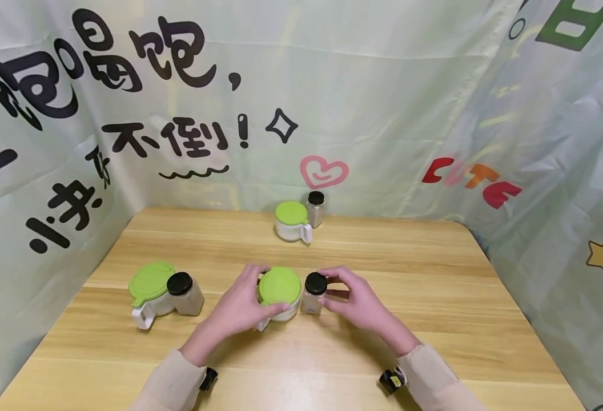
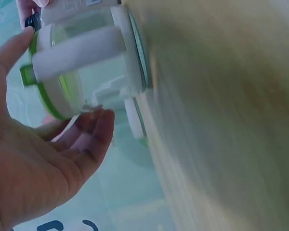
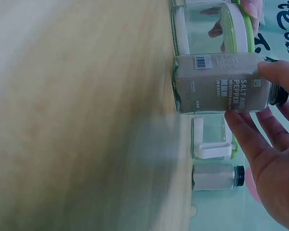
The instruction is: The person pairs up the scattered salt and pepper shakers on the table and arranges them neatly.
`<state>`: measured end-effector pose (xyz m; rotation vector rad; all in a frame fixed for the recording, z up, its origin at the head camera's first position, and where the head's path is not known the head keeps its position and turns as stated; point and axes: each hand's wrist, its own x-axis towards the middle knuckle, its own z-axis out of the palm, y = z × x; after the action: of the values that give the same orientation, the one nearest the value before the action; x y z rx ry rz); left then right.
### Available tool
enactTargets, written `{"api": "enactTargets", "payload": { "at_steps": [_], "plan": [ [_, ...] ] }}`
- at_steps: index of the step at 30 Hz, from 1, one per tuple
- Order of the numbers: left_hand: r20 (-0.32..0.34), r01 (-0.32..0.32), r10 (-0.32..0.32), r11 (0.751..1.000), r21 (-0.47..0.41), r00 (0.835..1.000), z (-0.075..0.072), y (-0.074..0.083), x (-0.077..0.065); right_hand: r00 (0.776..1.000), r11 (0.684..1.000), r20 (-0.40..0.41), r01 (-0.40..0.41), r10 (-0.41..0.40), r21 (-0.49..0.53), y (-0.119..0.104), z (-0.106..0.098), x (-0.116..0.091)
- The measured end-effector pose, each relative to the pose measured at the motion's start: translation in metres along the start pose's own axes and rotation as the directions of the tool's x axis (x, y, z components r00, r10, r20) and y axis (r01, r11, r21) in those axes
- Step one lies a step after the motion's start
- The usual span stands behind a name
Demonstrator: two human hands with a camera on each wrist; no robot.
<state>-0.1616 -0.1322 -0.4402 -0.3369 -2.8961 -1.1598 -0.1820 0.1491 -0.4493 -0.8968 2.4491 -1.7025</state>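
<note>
In the head view, my left hand (image 1: 240,305) holds a clear seasoning jar (image 1: 280,285) with a green lid and a white handle, thumb in front and fingers behind. The left wrist view shows the fingertips against the side of this jar (image 2: 79,52). My right hand (image 1: 363,305) pinches a black-capped seasoning bottle (image 1: 312,303) just right of the jar. "SALT AND PEPPER" is printed on this bottle (image 3: 212,84) in the right wrist view. Jar and bottle stand upright, side by side, near the middle of the wooden table (image 1: 425,268).
To the left stand another green-lidded jar (image 1: 152,282) and a black-capped bottle (image 1: 187,297). A third jar (image 1: 291,216) and bottle (image 1: 316,211) stand at the table's back edge. A printed cloth (image 1: 384,103) hangs behind and along the sides.
</note>
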Motion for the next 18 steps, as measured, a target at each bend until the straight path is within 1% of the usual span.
{"api": "enactTargets", "payload": {
  "at_steps": [3,6,12,16,18],
  "plan": [
    [0.033,-0.022,0.021,1.000,0.022,0.999,-0.002,-0.001,-0.006,1.000,1.000,0.008,0.004,-0.005,0.015,-0.001,0.000,-0.004],
    [0.060,-0.030,0.028,0.999,0.024,0.998,-0.003,-0.003,-0.010,1.000,1.000,0.009,0.008,-0.008,0.020,-0.001,0.000,-0.007],
    [0.086,-0.061,0.062,0.998,-0.014,0.994,-0.005,-0.006,-0.018,1.000,1.000,0.020,0.003,-0.003,0.025,-0.004,-0.001,-0.011],
    [0.122,-0.086,0.089,0.996,-0.033,0.989,-0.008,-0.010,-0.023,0.999,0.999,0.030,0.011,-0.012,0.034,-0.004,-0.001,-0.016],
    [0.143,-0.100,0.107,0.993,-0.057,0.984,-0.010,-0.012,-0.024,0.999,0.999,0.031,0.012,-0.013,0.038,-0.004,-0.001,-0.018]
  ]
}}
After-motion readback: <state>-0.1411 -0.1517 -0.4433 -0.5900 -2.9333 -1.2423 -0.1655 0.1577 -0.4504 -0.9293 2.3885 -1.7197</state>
